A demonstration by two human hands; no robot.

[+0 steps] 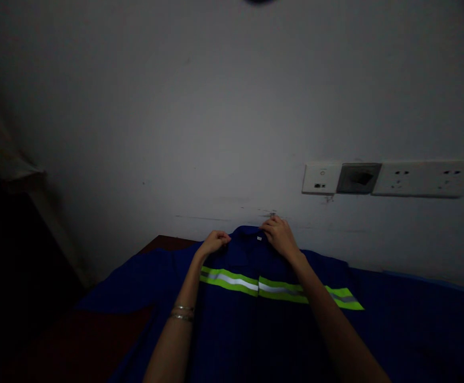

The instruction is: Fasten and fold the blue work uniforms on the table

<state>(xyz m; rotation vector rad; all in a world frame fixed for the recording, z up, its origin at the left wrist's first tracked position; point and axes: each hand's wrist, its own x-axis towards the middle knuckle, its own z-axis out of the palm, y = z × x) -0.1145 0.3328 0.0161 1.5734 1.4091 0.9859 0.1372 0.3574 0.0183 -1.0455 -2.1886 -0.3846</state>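
A dark blue work shirt with yellow-green and silver reflective bands lies spread out, front side up, its collar towards the wall. The fingers of my left hand are pinched together at the left side of the collar. On the other side, my right hand grips the collar's right edge between thumb and fingers. Between the hands, a small white label shows inside the neck. One sleeve stretches out to the left. My right forearm covers part of the reflective band.
A grey-white wall rises directly behind the collar. Sockets and switch plates run along it at right. The reddish-brown tabletop shows at left, beside a very dark area. More dark blue cloth lies at right.
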